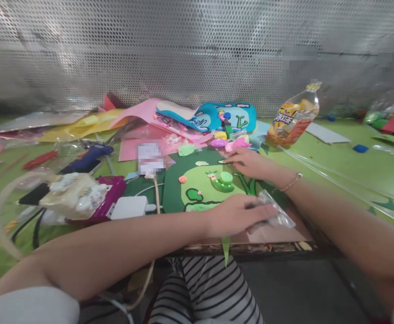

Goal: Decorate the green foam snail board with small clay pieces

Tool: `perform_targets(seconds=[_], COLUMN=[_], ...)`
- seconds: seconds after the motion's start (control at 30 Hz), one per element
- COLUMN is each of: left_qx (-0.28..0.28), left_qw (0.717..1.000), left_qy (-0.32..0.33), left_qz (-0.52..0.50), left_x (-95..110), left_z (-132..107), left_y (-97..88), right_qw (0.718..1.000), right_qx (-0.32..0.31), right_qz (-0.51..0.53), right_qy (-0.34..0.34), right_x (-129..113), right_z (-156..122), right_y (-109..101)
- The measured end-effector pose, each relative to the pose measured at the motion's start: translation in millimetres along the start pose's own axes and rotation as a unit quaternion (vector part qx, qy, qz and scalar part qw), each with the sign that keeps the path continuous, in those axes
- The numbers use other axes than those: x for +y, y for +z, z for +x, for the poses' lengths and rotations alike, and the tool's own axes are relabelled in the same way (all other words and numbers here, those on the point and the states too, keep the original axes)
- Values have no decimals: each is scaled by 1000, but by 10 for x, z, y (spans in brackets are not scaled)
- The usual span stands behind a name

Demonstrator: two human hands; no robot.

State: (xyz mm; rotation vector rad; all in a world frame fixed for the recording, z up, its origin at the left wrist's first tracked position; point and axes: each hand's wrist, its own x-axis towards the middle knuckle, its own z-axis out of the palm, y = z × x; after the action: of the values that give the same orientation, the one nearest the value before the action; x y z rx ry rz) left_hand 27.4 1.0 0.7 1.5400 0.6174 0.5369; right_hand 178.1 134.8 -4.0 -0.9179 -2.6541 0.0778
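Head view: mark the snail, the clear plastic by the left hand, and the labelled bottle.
Snail (221, 184): head view, on its green body.
Clear plastic (281, 215): head view, on its crumpled surface.
Labelled bottle (293, 117): head view, on its side.

Passable over the tabletop (345, 155) between the bottle (293, 118) and right hand (249, 164), above low strips (345, 186). Blocked leftward by 1 glue gun (92, 157) and 1 charger (128, 207); behind the card (200, 175), by clay (219, 142) and curled paper (139, 113). Barred at the front by the left hand (239, 213).
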Motion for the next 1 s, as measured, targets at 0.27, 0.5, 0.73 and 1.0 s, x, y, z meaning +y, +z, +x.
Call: perform_targets(seconds=[0.27,0.5,0.73,1.0], left_qx=[117,141,175,221], left_qw=[945,919,913,906], left_qy=[-38,-2,38,45], left_qz=[-302,-368,-366,-359], left_x=[-92,-54,-46,-39], left_z=[126,99,112,123], left_y=[3,4,4,-8], right_qw=[954,924,866,803], right_qx=[73,-28,-39,-96], right_qz=[290,382,496,584], right_qy=[-8,-2,51,75], right_x=[-222,-162,-153,-182], right_z=[-45,-93,-85,-86], right_y=[-292,-332,-326,-357])
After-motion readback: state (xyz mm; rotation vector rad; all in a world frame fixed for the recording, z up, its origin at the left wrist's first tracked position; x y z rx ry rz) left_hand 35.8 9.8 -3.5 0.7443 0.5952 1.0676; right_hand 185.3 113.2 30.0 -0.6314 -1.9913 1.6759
